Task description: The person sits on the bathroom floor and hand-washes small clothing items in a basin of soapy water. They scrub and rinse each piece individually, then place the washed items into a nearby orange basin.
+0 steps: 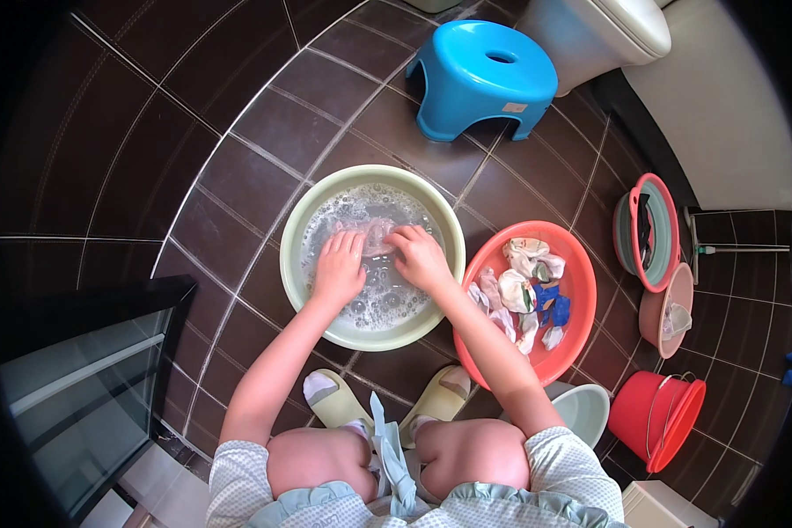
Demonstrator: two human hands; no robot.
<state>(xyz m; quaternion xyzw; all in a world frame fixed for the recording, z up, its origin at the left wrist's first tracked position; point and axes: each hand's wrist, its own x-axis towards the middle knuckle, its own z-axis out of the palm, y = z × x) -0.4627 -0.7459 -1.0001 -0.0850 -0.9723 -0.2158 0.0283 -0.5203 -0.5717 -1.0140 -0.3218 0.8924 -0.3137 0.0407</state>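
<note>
On the dark tiled floor (264,114), seen from above by a crouching person:
Basin: pale green round basin (301,231) directly ahead of the knees, filled with soapy, foamy water.
Garment: small pale pink cloth (377,236) lying in the suds at the far middle of the basin, partly submerged; its kind cannot be told.
Left hand: left hand (340,268) is in the water, fingers bent down and pressing on the near left edge of the cloth; a closed grasp cannot be confirmed.
Right hand: right hand (421,257) is over the right side of the cloth, fingers curled onto it, gripping or pressing; the foam hides which.
Adjacent container: red-orange basin (581,295) touching or just beside the green basin on the right, holding a heap of small white, pink and blue laundry (524,290).
Seat: blue plastic stool (482,79) beyond the basins, well apart.
Right margin: red bucket (656,418) near the right knee; stacked pink basins (656,233) by the wall.
Footwear: pale slippers (336,400) behind the green basin.
</note>
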